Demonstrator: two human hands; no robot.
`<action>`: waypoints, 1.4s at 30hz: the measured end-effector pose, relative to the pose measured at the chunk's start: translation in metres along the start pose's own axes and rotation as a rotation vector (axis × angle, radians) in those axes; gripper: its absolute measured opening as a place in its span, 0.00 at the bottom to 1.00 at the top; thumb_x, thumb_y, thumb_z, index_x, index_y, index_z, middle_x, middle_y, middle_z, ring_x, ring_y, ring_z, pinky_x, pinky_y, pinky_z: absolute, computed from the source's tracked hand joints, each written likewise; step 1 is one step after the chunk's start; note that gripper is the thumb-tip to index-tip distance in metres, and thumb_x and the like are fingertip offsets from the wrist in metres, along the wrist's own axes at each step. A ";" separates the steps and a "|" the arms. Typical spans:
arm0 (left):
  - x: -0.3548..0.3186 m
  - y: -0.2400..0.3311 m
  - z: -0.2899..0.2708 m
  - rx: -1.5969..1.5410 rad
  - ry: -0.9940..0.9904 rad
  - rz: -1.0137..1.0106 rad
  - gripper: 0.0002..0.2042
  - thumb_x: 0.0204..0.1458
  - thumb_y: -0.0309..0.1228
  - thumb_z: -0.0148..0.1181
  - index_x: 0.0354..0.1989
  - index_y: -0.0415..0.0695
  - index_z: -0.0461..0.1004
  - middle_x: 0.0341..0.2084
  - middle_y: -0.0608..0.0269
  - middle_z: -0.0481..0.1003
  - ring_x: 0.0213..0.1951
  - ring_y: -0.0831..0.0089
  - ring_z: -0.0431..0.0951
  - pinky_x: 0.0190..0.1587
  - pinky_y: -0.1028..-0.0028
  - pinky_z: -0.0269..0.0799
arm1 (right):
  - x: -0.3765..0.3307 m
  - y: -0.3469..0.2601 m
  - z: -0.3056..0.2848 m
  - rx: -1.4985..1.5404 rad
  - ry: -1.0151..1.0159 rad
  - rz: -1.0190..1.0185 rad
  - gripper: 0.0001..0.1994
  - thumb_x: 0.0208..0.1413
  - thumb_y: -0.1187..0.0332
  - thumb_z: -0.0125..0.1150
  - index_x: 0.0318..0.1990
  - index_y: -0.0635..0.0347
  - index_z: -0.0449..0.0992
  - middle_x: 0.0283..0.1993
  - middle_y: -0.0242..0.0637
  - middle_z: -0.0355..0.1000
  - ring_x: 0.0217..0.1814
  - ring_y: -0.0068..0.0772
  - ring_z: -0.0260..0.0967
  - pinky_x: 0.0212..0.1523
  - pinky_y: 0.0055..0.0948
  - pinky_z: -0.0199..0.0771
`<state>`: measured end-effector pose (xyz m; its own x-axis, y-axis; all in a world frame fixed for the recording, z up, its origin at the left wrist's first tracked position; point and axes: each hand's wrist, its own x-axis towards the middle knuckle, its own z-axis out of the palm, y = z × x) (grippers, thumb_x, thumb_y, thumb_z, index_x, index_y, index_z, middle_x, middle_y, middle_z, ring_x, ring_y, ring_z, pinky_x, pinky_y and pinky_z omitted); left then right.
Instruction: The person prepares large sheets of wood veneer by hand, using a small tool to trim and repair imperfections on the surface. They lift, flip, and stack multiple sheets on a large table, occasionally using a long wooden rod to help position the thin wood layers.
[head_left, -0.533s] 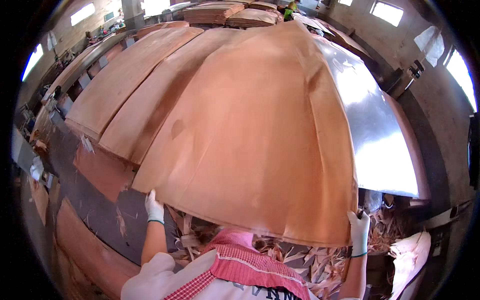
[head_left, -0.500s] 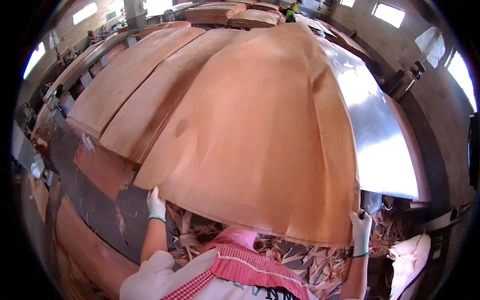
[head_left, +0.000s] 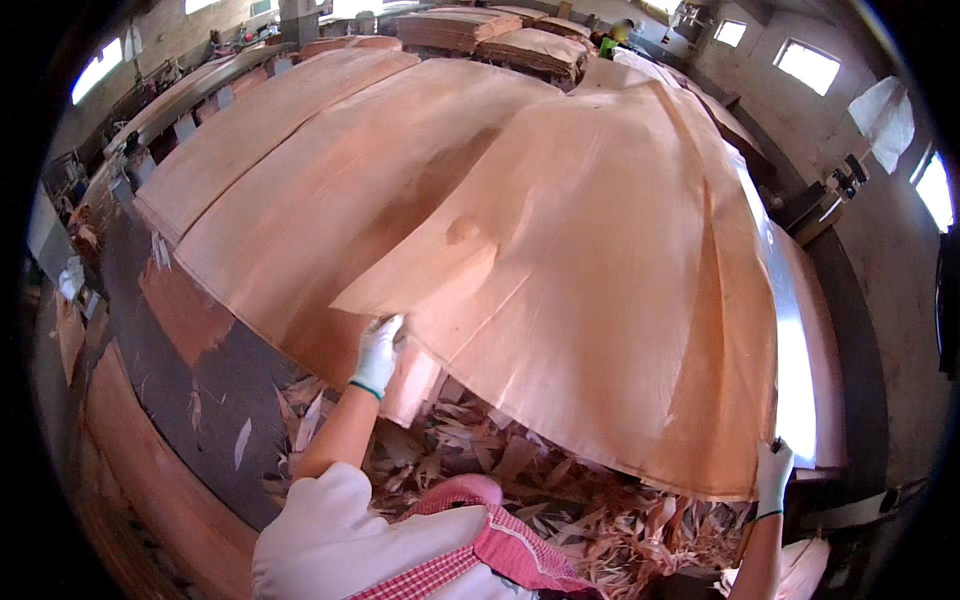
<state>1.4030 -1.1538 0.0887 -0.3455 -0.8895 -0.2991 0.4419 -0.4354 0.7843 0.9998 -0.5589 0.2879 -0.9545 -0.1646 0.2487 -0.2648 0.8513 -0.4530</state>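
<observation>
A large, thin sheet of wood veneer [head_left: 620, 270] spreads before me, orange-brown, creased lengthwise and bowed. My left hand [head_left: 378, 352], in a white glove with a green cuff, pinches its near edge close to the left corner. At the near right corner, my right hand [head_left: 772, 475], gloved alike, is closed on the edge. Between my hands the near edge sags above the floor scraps. Under its left side lies another broad veneer sheet [head_left: 290, 210]; on the right it covers most of a shiny metal-faced panel [head_left: 795, 370].
Torn veneer scraps [head_left: 520, 470] heap on the floor by my body. A further veneer stack [head_left: 250, 120] lies at the left, and a curved strip [head_left: 150, 450] rests on the floor. Stacks [head_left: 455, 30] stand far back, near a person in green [head_left: 610, 42].
Both hands have moved right, carrying the veneer sheet over the shiny panel, which shows less now. The left corner has lifted and folded, and more of the sheet beneath is exposed.
</observation>
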 end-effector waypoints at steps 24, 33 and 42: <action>-0.310 -0.342 0.378 0.024 -0.060 -0.238 0.06 0.57 0.28 0.60 0.41 0.45 0.72 0.37 0.66 0.73 0.33 0.74 0.77 0.33 0.75 0.80 | 0.336 0.430 -0.161 -0.532 0.166 -0.160 0.11 0.54 0.62 0.58 0.31 0.62 0.75 0.33 0.55 0.75 0.38 0.59 0.75 0.38 0.50 0.73; -0.318 -0.455 0.404 0.000 -0.002 -0.261 0.07 0.58 0.28 0.59 0.42 0.43 0.71 0.39 0.63 0.74 0.39 0.70 0.77 0.35 0.72 0.80 | 0.404 0.512 -0.110 -0.540 0.195 -0.171 0.11 0.53 0.60 0.59 0.30 0.59 0.76 0.32 0.53 0.76 0.37 0.59 0.75 0.37 0.52 0.73; -0.364 -0.503 0.402 0.177 0.145 -0.262 0.08 0.57 0.32 0.59 0.41 0.43 0.71 0.37 0.64 0.72 0.36 0.72 0.75 0.33 0.72 0.80 | 0.381 0.572 -0.056 -0.488 0.118 -0.133 0.13 0.56 0.59 0.58 0.29 0.61 0.77 0.28 0.54 0.75 0.33 0.60 0.75 0.34 0.52 0.74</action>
<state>0.9735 -0.5554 0.0214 -0.3014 -0.7663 -0.5674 0.1992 -0.6325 0.7485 0.4918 -0.1066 0.1713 -0.8876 -0.2540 0.3842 -0.2612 0.9647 0.0343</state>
